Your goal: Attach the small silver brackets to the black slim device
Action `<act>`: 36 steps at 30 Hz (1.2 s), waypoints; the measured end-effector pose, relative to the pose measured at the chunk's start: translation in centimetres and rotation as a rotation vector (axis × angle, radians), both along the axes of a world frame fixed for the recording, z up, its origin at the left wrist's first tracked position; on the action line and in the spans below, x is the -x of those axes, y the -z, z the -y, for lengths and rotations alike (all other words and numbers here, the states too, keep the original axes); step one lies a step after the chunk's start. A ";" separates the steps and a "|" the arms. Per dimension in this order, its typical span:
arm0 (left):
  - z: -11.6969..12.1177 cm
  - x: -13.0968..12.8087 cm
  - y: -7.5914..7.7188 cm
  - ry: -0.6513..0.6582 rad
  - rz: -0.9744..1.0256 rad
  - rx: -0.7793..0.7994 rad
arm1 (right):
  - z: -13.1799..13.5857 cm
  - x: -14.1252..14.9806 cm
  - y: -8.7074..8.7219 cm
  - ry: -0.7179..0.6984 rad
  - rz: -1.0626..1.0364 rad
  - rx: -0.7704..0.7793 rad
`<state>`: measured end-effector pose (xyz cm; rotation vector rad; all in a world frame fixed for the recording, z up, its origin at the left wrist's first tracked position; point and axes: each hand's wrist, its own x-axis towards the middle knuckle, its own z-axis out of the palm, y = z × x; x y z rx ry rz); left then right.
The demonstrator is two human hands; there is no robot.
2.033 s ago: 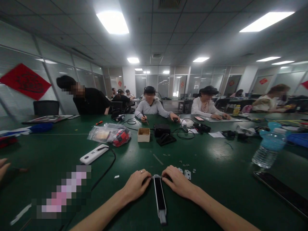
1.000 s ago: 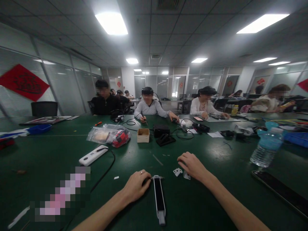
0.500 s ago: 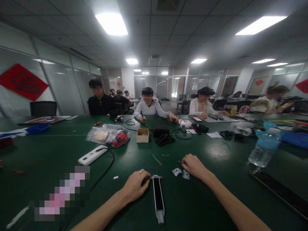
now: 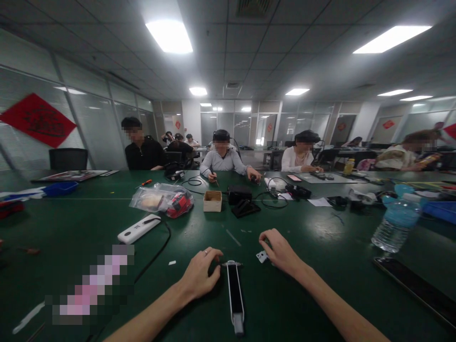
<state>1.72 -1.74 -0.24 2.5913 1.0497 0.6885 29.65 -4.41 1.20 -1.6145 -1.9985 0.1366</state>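
A long black strip with white edges (image 4: 235, 294) lies on the green table (image 4: 89, 209) in front of me, pointing away from me. My left hand (image 4: 200, 275) rests at its far end, fingers curled against the tip. My right hand (image 4: 280, 250) lies just to the right, fingers bent down over small metal parts. One small white bracket (image 4: 261, 256) shows beside its thumb; what is under the fingers is hidden.
A white power bank with a black cable (image 4: 138, 228), a plastic bag with red items (image 4: 164, 198), a small cardboard box (image 4: 213, 200) and black devices (image 4: 244, 202) lie further out. A water bottle (image 4: 395, 223) and a dark phone (image 4: 416, 285) sit right. Other people sit across the table.
My right hand left the strip's far end, moved right to the small brackets and now covers one of them. My left hand stayed at the strip's tip.
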 end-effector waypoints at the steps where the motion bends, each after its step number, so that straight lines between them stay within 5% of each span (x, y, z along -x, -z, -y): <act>1: 0.1 0.0 -0.1 0.003 0.015 -0.023 | 0.3 0.9 0.0 -0.026 -0.059 -0.017; 10: 0.8 -0.6 0.2 0.159 0.092 -0.259 | 3.1 7.4 0.3 -0.177 -0.412 0.127; 19: 0.3 -1.0 1.3 0.231 0.096 -0.436 | 3.3 8.3 1.3 -0.216 -0.533 0.126; 36: 0.3 -1.0 1.2 0.195 0.102 -0.414 | 3.6 8.2 0.8 -0.251 -0.494 0.113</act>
